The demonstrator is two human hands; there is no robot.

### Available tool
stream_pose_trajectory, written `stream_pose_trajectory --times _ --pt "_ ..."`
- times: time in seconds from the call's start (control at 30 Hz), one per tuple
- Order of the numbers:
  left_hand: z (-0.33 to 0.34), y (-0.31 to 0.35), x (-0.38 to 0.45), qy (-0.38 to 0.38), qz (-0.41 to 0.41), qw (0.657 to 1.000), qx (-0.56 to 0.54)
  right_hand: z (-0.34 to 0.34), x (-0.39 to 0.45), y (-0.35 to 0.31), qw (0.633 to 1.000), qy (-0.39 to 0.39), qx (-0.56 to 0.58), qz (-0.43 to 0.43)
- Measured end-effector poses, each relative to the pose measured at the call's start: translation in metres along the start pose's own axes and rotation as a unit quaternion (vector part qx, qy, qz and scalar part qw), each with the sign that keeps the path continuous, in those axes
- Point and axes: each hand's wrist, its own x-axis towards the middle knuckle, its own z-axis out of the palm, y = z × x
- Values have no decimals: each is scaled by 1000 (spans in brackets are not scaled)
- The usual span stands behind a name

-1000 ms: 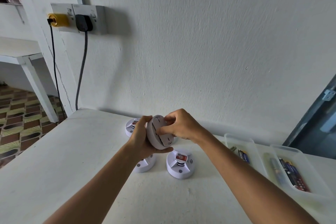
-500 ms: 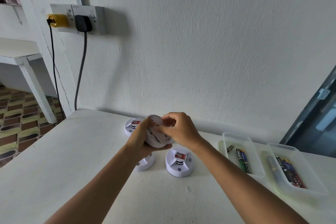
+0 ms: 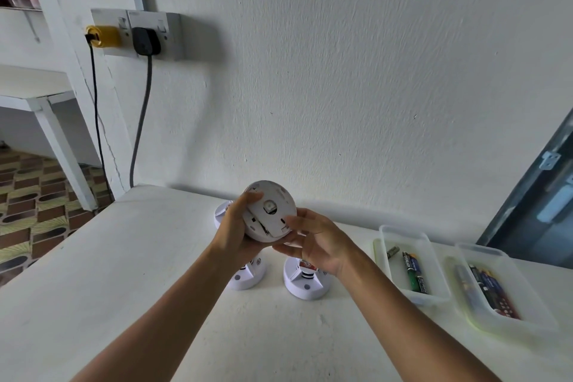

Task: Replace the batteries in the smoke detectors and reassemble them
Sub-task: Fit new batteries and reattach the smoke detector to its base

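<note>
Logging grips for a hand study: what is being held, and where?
A smoke detector: left hand grips its left rim; right hand touches its lower right edge.

White plastic against rough plaster, as I see it from here.

I read the smoke detector [image 3: 269, 211] as smooth, matt white plastic, like the two detectors [image 3: 305, 284] standing on the table [image 3: 93, 273], whose top looks matt, painted and slightly gritty. The wall [image 3: 341, 71] is rough textured plaster. Both trays [image 3: 412, 263] are translucent, faintly glossy plastic; the batteries [image 3: 415, 273] inside carry shiny printed wrappers. The door frame [image 3: 527, 192] looks metallic.
</note>
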Motion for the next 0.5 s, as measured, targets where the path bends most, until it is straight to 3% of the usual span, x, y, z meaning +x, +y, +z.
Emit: stream_pose_trajectory --times 0.1,0.17,0.27,0.3,0.37,0.5 --pt "-2 -1 -2 9 -11 1000 -4 4 -3 -2 999 32 -40 -9" --pt "-5 -3 -4 27 -19 999 15 9 -6 -3 981 88 -165 -56" --pt "-8 -8 -5 37 -22 999 31 14 -6 -1 854 155 -447 -218" --pt "-6 -8 -5 36 -25 998 34 16 -4 2 816 147 -494 -261" --pt "-2 -7 -5 42 -41 998 27 22 -2 6 777 131 -541 -294" --pt "2 -3 -2 87 -62 994 -30 28 0 1 779 143 -529 -306"
